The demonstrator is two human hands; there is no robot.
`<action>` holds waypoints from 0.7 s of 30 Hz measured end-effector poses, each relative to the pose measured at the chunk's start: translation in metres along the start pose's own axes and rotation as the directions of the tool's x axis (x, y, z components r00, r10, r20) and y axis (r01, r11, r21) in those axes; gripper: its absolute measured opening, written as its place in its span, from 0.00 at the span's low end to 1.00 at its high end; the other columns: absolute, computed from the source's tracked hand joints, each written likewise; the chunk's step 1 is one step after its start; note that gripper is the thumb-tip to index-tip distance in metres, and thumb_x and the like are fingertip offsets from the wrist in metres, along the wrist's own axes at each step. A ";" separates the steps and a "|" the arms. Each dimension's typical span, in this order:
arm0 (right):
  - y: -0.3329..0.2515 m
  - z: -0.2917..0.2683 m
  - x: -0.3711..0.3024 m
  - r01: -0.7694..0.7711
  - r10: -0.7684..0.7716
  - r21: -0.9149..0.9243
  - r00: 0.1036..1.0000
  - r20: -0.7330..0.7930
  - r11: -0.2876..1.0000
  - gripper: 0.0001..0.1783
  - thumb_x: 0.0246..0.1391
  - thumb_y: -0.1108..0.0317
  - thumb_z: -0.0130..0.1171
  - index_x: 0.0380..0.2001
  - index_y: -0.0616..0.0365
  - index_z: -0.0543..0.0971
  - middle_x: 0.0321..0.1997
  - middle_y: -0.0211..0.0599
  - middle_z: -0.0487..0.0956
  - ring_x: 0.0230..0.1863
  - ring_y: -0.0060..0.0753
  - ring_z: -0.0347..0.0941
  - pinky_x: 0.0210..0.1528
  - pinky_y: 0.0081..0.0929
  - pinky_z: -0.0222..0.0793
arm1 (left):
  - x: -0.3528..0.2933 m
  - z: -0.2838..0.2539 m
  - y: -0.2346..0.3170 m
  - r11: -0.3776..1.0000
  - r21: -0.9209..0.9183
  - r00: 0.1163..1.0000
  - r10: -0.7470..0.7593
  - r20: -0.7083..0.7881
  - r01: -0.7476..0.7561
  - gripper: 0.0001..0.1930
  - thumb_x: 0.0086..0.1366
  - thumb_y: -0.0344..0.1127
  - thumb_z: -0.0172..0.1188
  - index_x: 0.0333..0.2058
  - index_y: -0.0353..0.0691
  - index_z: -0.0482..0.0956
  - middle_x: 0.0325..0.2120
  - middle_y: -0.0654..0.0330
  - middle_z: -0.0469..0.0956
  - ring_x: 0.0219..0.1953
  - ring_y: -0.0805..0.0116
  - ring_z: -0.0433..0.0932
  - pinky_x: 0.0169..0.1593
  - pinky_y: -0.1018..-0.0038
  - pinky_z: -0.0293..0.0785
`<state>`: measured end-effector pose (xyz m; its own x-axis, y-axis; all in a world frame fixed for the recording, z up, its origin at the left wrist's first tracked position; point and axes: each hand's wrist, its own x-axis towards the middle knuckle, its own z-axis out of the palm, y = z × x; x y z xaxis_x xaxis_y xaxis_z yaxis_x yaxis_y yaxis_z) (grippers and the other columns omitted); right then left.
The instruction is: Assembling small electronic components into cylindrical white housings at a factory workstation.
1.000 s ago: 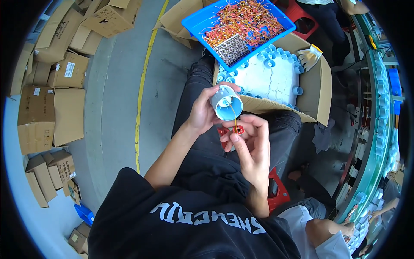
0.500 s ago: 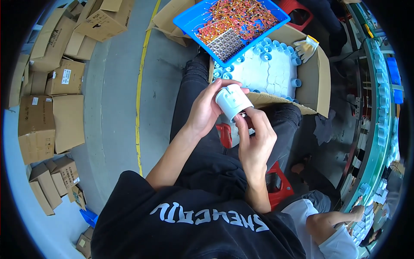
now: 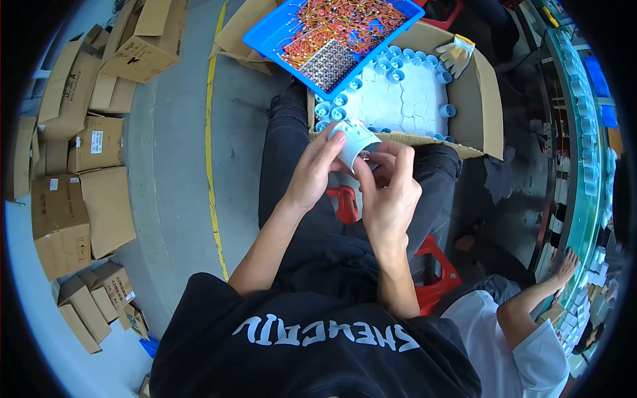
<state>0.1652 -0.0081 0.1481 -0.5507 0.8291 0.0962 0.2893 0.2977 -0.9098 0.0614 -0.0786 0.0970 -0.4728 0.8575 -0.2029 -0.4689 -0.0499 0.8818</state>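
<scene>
At far left, stacks of matt brown cardboard boxes (image 3: 106,209), square-edged, some with loose flaps; then smooth grey floor (image 3: 172,172) with a yellow line (image 3: 210,152) along it. Towards the middle, in a glossy rectangular blue plastic tray (image 3: 265,33), a tangle of thin orange wires (image 3: 325,23) and red pieces (image 3: 292,50), plus a gridded panel (image 3: 328,64) of small round metallic parts. Below the tray, left hand (image 3: 315,169) wrapped round a pale blue plastic cup (image 3: 353,140), smooth, cylindrical, tilted, mouth towards the lower right. At that mouth, right hand (image 3: 391,176) with fingers curled beside a small shiny piece (image 3: 364,154), partly hidden; cannot tell whether gripping it. Just beyond, inside an open cardboard carton (image 3: 488,99), a cracked-looking white layer (image 3: 391,103) edged with short blue cups (image 3: 396,75), some with white fittings (image 3: 338,113); at its far right corner, a limp whitish glove (image 3: 456,54). At far right, on a green table (image 3: 584,215), a row of similar cups (image 3: 588,159).
</scene>
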 end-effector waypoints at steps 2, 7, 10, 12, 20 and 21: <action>0.008 0.000 0.002 0.078 -0.077 -0.041 0.997 0.015 0.996 0.10 0.50 0.78 0.64 0.36 0.66 0.75 0.29 0.45 0.81 0.22 0.28 0.77 0.25 0.23 0.71 | 0.001 0.004 -0.002 0.997 -0.074 0.999 0.032 -0.026 -0.033 0.22 0.73 0.47 0.40 0.54 0.35 0.66 0.45 0.55 0.74 0.42 0.71 0.76 0.41 0.74 0.76; 0.013 -0.005 0.006 0.153 -0.145 -0.128 0.987 0.073 0.980 0.12 0.50 0.77 0.63 0.38 0.67 0.77 0.29 0.46 0.81 0.21 0.28 0.77 0.25 0.23 0.71 | 0.000 0.006 -0.008 0.995 -0.067 0.997 0.065 -0.050 -0.069 0.20 0.72 0.46 0.43 0.49 0.34 0.68 0.39 0.57 0.75 0.35 0.72 0.78 0.33 0.75 0.79; 0.011 -0.013 0.007 0.095 -0.079 -0.080 0.982 0.174 0.992 0.12 0.50 0.77 0.63 0.39 0.67 0.77 0.29 0.46 0.80 0.21 0.29 0.77 0.26 0.23 0.71 | -0.002 -0.001 -0.011 0.998 0.011 0.997 0.063 -0.053 -0.062 0.20 0.72 0.47 0.43 0.48 0.34 0.68 0.38 0.57 0.75 0.34 0.72 0.77 0.33 0.75 0.79; 0.010 -0.018 0.007 0.060 -0.045 -0.061 0.974 0.224 0.996 0.12 0.50 0.77 0.63 0.40 0.67 0.78 0.29 0.46 0.80 0.21 0.30 0.77 0.26 0.23 0.71 | -0.003 -0.002 -0.014 0.997 0.049 0.997 0.059 -0.054 -0.056 0.20 0.72 0.48 0.43 0.47 0.34 0.68 0.38 0.57 0.75 0.34 0.73 0.77 0.33 0.75 0.79; 0.004 -0.023 0.007 0.125 -0.094 -0.119 0.966 0.240 0.985 0.11 0.50 0.78 0.62 0.39 0.67 0.79 0.29 0.47 0.80 0.24 0.35 0.78 0.29 0.25 0.72 | -0.003 0.000 -0.014 0.997 0.067 0.988 0.053 -0.142 -0.044 0.18 0.73 0.48 0.42 0.41 0.37 0.69 0.34 0.59 0.73 0.34 0.74 0.77 0.33 0.76 0.79; 0.003 -0.024 0.007 0.137 -0.107 -0.114 0.966 0.234 0.984 0.11 0.49 0.78 0.62 0.38 0.67 0.79 0.29 0.47 0.80 0.24 0.35 0.78 0.29 0.25 0.72 | -0.003 0.000 -0.013 0.999 0.003 0.990 0.041 -0.137 -0.041 0.16 0.73 0.46 0.41 0.40 0.38 0.68 0.34 0.62 0.72 0.35 0.77 0.74 0.36 0.78 0.75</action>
<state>0.1813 0.0099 0.1555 -0.7463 0.6586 0.0960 0.2986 0.4603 -0.8361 0.0685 -0.0804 0.0862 -0.5892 0.7766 -0.2229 -0.4467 -0.0833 0.8908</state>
